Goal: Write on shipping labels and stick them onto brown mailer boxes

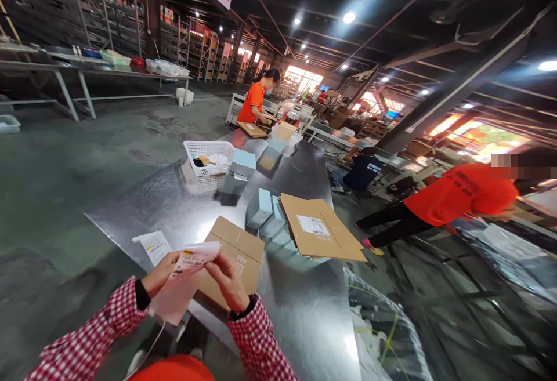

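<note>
At a metal table [130, 213], a printed slip [157, 246] is seen at the near left edge, just beyond the wearer's left hand [159, 275], by which the left edge of a printed paper [183, 282] is pinched between curled fingers. The paper is held up over the table's near edge, its right side gripped by thumb and bent fingers of the right hand [228, 281]. Behind, a white basket [209, 179] is filled with loose items, and a flattened carton [243, 247] is partly covered by the right hand. Pale blue boxes [260, 208] are grouped mid-table, while an orange-shirted worker [251, 102] is pictured at the far end. Farther right, a cardboard sheet [337, 236] bearing a white label [313, 225] is propped against the boxes; beyond it, a dark-shirted worker [362, 171] and another worker in orange [456, 195] are seen.
</note>
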`<state>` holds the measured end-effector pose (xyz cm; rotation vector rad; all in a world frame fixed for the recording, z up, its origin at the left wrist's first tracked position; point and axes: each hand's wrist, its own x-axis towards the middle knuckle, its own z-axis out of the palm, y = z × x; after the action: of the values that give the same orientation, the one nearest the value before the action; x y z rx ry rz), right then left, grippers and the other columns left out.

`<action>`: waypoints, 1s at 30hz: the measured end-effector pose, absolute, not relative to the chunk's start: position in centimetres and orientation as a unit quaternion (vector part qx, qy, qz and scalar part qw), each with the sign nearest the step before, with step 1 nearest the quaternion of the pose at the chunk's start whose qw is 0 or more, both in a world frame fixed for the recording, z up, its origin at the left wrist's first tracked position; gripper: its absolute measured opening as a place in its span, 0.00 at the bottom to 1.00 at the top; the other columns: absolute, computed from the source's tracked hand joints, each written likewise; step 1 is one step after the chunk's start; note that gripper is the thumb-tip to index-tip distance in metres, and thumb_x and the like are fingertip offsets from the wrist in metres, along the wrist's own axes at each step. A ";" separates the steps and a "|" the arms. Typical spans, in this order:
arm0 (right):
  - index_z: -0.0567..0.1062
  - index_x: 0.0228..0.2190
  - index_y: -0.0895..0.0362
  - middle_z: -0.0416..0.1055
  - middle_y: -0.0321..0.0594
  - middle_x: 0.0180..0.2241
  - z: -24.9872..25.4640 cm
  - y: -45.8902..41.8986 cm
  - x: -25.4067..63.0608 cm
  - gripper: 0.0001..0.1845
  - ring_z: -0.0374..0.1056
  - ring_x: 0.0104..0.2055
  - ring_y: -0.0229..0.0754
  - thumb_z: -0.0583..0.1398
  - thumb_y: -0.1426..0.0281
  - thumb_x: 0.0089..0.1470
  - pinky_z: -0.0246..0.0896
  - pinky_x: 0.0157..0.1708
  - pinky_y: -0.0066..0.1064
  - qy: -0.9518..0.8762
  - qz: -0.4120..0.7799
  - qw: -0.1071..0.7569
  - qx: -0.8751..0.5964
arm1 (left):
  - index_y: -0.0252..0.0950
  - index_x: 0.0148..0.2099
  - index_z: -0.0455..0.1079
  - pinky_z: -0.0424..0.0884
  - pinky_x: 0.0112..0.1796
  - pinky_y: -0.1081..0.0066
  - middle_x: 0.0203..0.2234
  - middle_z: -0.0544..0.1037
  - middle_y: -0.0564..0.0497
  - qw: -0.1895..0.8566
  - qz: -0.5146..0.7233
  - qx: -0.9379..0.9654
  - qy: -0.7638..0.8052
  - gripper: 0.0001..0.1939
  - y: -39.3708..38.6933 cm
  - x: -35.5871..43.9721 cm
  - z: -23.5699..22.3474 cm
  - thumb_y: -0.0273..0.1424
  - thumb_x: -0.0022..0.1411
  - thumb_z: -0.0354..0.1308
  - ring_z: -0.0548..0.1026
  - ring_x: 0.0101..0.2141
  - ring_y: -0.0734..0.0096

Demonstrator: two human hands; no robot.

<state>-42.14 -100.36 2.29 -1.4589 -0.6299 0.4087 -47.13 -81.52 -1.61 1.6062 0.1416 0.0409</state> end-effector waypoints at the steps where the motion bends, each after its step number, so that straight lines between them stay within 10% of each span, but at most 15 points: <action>1: 0.79 0.38 0.53 0.77 0.39 0.37 2.1 -100.4 -42.2 0.14 0.71 0.41 0.43 0.63 0.56 0.56 0.66 0.48 0.38 -0.267 0.194 0.693 -0.641 | 0.30 0.49 0.74 0.70 0.52 0.51 0.48 0.79 0.36 0.691 0.033 0.717 0.091 0.33 -81.2 -47.4 -1.4 0.54 0.53 0.57 0.75 0.49 0.46; 6: 0.79 0.40 0.53 0.78 0.38 0.39 0.8 -100.6 -42.7 0.15 0.71 0.41 0.43 0.62 0.57 0.57 0.65 0.47 0.36 -0.259 0.214 0.689 -0.642 | 0.38 0.64 0.60 0.55 0.64 0.57 0.65 0.62 0.44 0.667 0.066 0.738 0.076 0.35 -80.3 -49.4 1.4 0.49 0.60 0.55 0.59 0.64 0.56; 14: 0.76 0.44 0.54 0.76 0.42 0.42 -2.5 -101.4 -44.2 0.23 0.71 0.43 0.44 0.67 0.55 0.49 0.66 0.45 0.36 -0.192 0.189 0.693 -0.668 | 0.38 0.38 0.74 0.70 0.42 0.66 0.33 0.79 0.48 0.575 0.048 0.815 0.053 0.15 -82.5 -49.9 1.3 0.44 0.58 0.57 0.76 0.38 0.59; 30: 0.78 0.28 0.58 0.74 0.41 0.26 -9.4 -102.9 -43.6 0.25 0.68 0.28 0.42 0.59 0.47 0.52 0.64 0.29 0.32 -0.031 0.081 0.666 -0.741 | 0.35 0.33 0.74 0.67 0.30 0.71 0.28 0.80 0.48 0.478 -0.085 0.874 0.018 0.33 -85.1 -49.9 -6.1 0.49 0.70 0.34 0.76 0.31 0.63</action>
<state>-43.57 -102.92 -9.37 -1.6722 -0.0705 0.1829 -49.86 -85.10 -6.05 2.1348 0.0450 -0.2065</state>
